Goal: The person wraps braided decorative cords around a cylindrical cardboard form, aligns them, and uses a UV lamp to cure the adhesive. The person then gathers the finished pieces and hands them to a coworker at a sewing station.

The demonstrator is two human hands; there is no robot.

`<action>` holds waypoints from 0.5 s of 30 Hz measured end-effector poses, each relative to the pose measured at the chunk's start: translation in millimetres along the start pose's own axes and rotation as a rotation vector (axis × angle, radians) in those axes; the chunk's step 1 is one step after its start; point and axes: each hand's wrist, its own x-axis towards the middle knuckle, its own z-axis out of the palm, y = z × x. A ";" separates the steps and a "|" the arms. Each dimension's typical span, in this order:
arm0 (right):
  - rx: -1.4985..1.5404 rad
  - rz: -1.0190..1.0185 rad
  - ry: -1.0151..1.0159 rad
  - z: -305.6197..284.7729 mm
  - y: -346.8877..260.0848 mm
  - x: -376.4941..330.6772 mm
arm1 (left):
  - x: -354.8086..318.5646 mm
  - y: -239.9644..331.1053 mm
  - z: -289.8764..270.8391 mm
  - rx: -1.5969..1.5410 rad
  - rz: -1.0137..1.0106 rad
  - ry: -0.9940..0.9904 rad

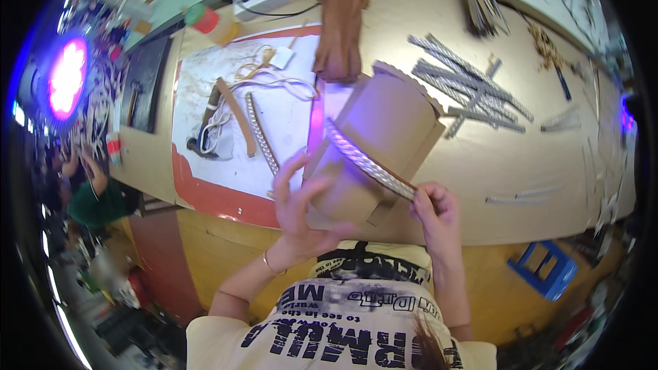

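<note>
A person's right hand (441, 215) pinches a strap (367, 164) by one end, seemingly to steady it across cardboard (381, 120); the left hand (297, 227) is spread, empty.

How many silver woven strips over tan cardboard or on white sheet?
2: a curved silver woven strip over the tan cardboard form, end pinched by right hand; a straighter silver woven strip on the white sheet. More may be hidden.

Left hand (297, 214) splayed, fingers (286, 173) loosely curved; right hand (439, 210) pinching between thumb (424, 204) and fingers.
</note>
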 end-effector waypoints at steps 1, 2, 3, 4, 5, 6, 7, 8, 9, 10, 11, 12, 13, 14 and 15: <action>-0.021 -0.016 -0.003 -3.4 -1.4 -3.5 | -2.4 -1.3 -1.2 -0.048 -0.170 0.076; -0.040 -0.021 -0.002 -6.8 -2.3 -6.8 | -4.1 -2.9 -2.4 -0.101 -0.328 0.152; -0.057 -0.010 0.006 -11.0 -2.9 -8.9 | -3.3 -7.3 -3.9 -0.375 -0.581 0.081; -0.045 -0.008 -0.026 -15.3 -2.7 -10.3 | -2.6 -11.0 -5.3 -0.539 -0.716 0.029; -0.035 0.019 -0.053 -19.8 -1.7 -10.6 | 2.7 -20.1 -6.8 -0.622 -0.719 -0.025; -0.025 0.047 -0.082 -24.1 0.1 -10.4 | 7.0 -26.9 -8.7 -0.693 -0.740 -0.075; 0.004 0.068 -0.085 -27.6 2.4 -10.1 | 10.8 -31.1 -9.6 -0.705 -0.697 -0.114; -0.007 0.067 -0.078 -30.9 4.6 -9.6 | 14.6 -34.0 -8.8 -0.705 -0.677 -0.152; -0.014 0.061 -0.068 -33.2 7.0 -9.1 | 17.5 -34.8 -7.5 -0.720 -0.623 -0.182; -0.017 0.049 -0.050 -34.7 9.1 -8.5 | 20.2 -34.7 -5.9 -0.752 -0.687 -0.196; -0.050 0.034 -0.044 -35.7 10.9 -8.3 | 23.3 -34.6 -3.7 -0.802 -0.717 -0.203; -0.066 0.039 -0.029 -35.8 12.7 -8.0 | 25.5 -34.2 -2.0 -0.858 -0.729 -0.214; -0.066 0.042 -0.016 -35.5 14.3 -7.9 | 26.6 -33.8 -1.6 -0.928 -0.778 -0.207; -0.065 0.048 -0.001 -35.0 15.6 -8.1 | 27.3 -33.2 -0.7 -0.981 -0.784 -0.174; -0.076 0.051 0.012 -34.5 16.5 -8.4 | 27.5 -32.4 0.1 -1.036 -0.773 -0.136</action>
